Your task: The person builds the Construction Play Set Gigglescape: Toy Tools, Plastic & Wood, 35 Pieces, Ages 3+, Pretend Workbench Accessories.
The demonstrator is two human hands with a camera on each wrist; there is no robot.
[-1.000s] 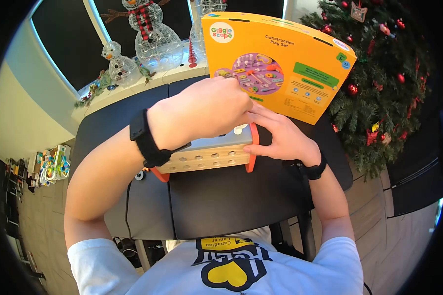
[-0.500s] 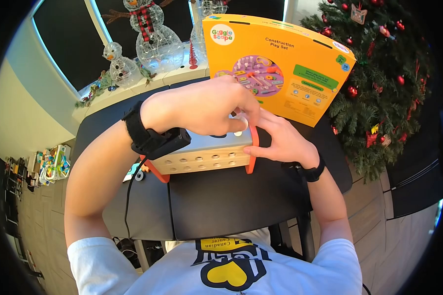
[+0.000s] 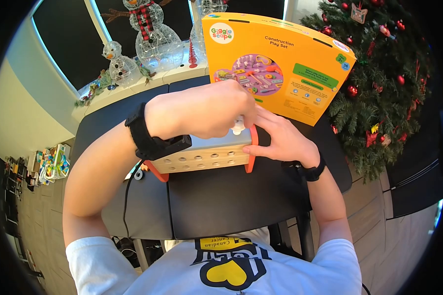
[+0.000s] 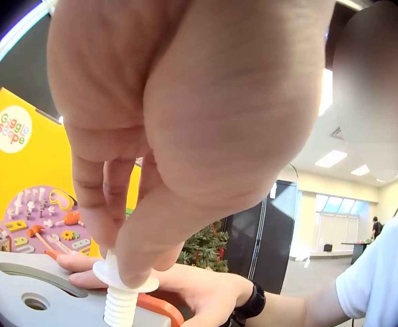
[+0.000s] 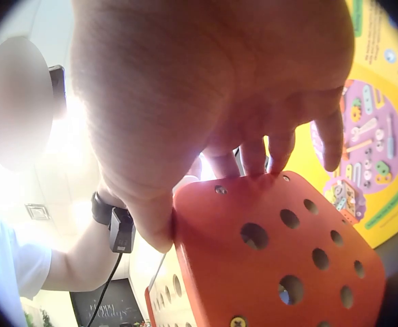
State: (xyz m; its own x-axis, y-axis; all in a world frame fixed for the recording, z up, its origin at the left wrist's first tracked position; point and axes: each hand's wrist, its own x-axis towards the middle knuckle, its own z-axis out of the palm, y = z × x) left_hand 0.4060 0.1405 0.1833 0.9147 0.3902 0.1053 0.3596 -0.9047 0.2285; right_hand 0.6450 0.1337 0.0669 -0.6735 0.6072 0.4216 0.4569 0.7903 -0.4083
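Observation:
A toy workbench (image 3: 206, 158) with a grey top, pale wooden holed front and red end panels (image 5: 308, 272) stands on the black table. My left hand (image 3: 202, 109) reaches over its top, and its thumb and fingers pinch the head of a white toy screw (image 4: 121, 305). Ridged and upright, the screw stands at the grey top near the right end, beside a round hole (image 4: 35, 301) and a curved slot (image 4: 42, 279). At that same end, my right hand (image 3: 289, 139) holds the workbench, thumb against the front and fingers over the top edge.
Behind the workbench a yellow play set box (image 3: 305, 54) stands upright. A decorated Christmas tree (image 3: 379, 93) is close to the table's right side. Small toy parts (image 3: 139, 174) lie by the workbench's left end. A cable (image 3: 126, 201) hangs from my left wrist camera.
My left hand has turned at the wrist and shifted its fingers around the screw, which shows more clearly beneath them. The right hand stays at the workbench's end.

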